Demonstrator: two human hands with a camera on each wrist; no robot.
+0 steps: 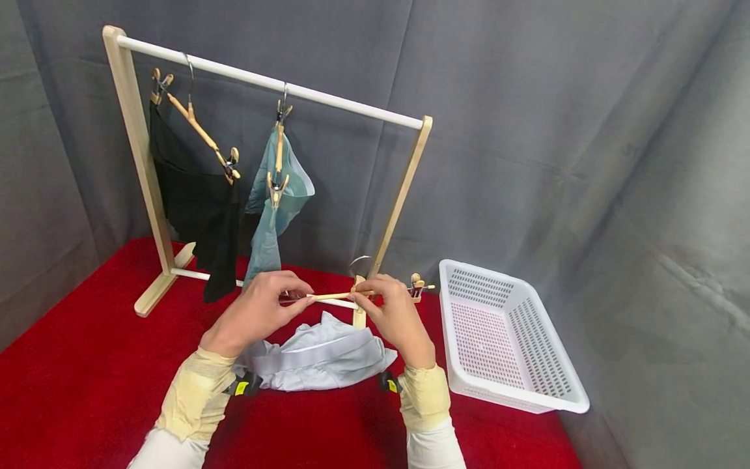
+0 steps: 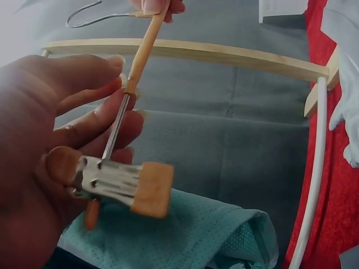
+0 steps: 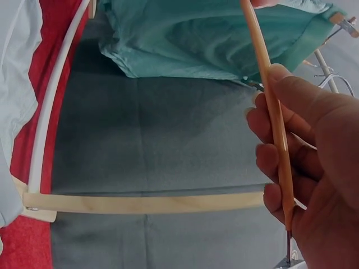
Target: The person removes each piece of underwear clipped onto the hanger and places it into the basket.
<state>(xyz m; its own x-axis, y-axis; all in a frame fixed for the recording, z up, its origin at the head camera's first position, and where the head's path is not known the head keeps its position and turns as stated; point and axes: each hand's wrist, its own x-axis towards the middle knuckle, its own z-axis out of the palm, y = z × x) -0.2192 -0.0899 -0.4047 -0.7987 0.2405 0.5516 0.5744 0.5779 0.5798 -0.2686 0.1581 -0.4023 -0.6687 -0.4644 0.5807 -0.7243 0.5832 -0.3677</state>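
Note:
Both hands hold a wooden clip hanger (image 1: 331, 296) level in front of the rack. My left hand (image 1: 272, 299) pinches one end near the metal rod, close to a wood-and-metal clip (image 2: 126, 182). With thumb and fingers, my right hand (image 1: 392, 312) grips the wooden bar (image 3: 275, 123) near the hanger's wire hook (image 1: 359, 260). The hanger's other clip (image 1: 416, 286) sticks out beyond the right hand. Below the hands, light grey underpants (image 1: 319, 358) with a pale waistband lie on the red cloth.
A wooden rack (image 1: 404, 176) with a white rail (image 1: 263, 80) stands behind. Black underpants (image 1: 193, 195) and teal underpants (image 1: 263, 241) hang from it on clip hangers. To the right is a white perforated basket (image 1: 454, 352). Red cloth (image 1: 76, 365) covers the table.

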